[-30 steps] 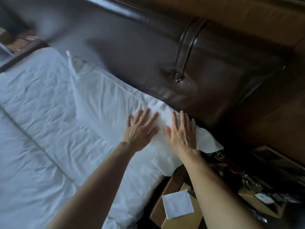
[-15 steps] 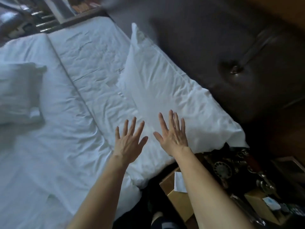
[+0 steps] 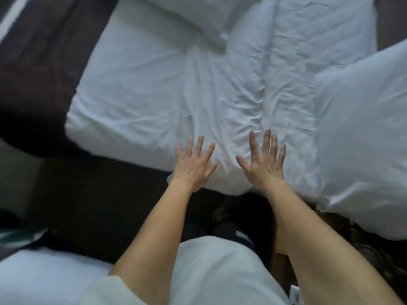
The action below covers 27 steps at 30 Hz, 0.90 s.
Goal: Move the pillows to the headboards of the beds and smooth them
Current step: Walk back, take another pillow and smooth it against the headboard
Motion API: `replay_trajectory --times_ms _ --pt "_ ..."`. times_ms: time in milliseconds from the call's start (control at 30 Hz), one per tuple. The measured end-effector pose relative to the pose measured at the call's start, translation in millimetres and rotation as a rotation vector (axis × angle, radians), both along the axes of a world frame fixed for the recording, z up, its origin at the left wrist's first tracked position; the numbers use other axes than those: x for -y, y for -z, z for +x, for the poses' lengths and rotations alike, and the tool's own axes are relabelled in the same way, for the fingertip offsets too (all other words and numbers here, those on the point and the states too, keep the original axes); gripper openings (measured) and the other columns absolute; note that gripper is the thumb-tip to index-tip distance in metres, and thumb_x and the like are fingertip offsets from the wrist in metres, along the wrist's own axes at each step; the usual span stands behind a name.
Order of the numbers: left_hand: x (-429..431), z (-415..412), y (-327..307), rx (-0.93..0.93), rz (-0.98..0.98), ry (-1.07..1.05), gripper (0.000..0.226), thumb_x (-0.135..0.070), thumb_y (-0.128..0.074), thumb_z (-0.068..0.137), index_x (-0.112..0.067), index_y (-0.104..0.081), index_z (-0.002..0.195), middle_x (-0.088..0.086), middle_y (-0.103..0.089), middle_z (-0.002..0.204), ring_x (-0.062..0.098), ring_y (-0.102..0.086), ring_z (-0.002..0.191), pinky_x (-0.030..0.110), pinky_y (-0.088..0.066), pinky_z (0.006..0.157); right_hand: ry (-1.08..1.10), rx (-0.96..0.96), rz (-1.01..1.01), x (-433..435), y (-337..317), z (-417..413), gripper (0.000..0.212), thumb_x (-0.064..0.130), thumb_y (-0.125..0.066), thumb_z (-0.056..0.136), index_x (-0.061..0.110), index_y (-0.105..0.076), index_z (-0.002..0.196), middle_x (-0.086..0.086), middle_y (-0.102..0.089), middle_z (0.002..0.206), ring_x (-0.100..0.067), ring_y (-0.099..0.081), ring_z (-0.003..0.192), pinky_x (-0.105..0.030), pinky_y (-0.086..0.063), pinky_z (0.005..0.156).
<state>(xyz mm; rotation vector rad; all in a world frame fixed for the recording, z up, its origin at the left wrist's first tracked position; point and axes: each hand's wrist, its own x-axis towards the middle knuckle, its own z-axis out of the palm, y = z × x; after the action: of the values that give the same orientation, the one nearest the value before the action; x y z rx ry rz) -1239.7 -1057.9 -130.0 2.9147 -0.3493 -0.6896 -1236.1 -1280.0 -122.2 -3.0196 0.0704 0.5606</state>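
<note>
White, creased bedsheet (image 3: 136, 89) fills most of my feed. Well out to the left of both hands, a dark brown cover (image 3: 39, 80) drapes over the bed's left end.

Beyond the left hand, across the mattress, lies the far pillow (image 3: 193, 16), one corner pointing back toward me. It sits well apart from either hand, and no headboard is near it, so I judge it is the one yet to be moved.

My left hand (image 3: 193, 164) and right hand (image 3: 264, 164) are side by side over the near edge of the mattress, fingers straight and fanned, holding nothing. I cannot tell whether the palms touch the sheet or float just above it.

Just to the right of the right hand is the near pillow (image 3: 365, 137). It is plump and fairly smooth, and its near corner hangs past the mattress edge. The headboard itself is out of my view, so I can't confirm the pillow is against it.

The risks as I see them:
- **Reaching across:** the far pillow means a long lean, and forearms dragging over the sheet would deepen the creases between the hands.
- **Grabbing one corner:** this would bunch the filling and leave more to smooth.
- **Brushing the near pillow:** a careless right elbow could tip its overhanging corner off the bed.
</note>
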Motion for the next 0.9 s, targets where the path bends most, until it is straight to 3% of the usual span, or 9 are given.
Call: replay_trajectory --times_ms 400,633,900 --pt "-215 -161 7 -0.019 -0.031 -0.608 0.07 -0.061 -0.017 0.105 -0.032 0.015 0.16 0.005 0.022 0.169 0.036 0.016 0.156 0.066 0.004 0.122 -0.521 -0.096 -0.022 -265 7 -74 0.083 0.076 -0.013 0.096 0.035 0.024 0.158 -0.017 0.029 0.166 -0.038 0.025 0.154 -0.061 0.01 0.123" --pt "-280 -221 14 -0.028 -0.037 -0.943 0.074 -0.066 -0.015 0.103 -0.031 0.013 0.161 0.005 0.022 0.169 0.034 0.018 0.155 0.065 0.003 0.123 -0.773 -0.158 -0.048 -365 -6 -92 0.083 0.077 -0.01 0.095 0.036 0.024 0.158 -0.014 0.035 0.163 -0.036 0.03 0.151 -0.061 0.01 0.123" --pt "-345 -239 29 -0.055 0.011 -1.178 0.085 -0.074 -0.011 0.096 -0.026 0.017 0.161 0.008 0.026 0.167 0.032 0.027 0.149 0.063 0.007 0.12 -0.987 -0.144 -0.044 -472 4 -66 0.085 0.08 -0.013 0.095 0.037 0.022 0.159 -0.013 0.035 0.164 -0.036 0.028 0.152 -0.063 0.009 0.123"
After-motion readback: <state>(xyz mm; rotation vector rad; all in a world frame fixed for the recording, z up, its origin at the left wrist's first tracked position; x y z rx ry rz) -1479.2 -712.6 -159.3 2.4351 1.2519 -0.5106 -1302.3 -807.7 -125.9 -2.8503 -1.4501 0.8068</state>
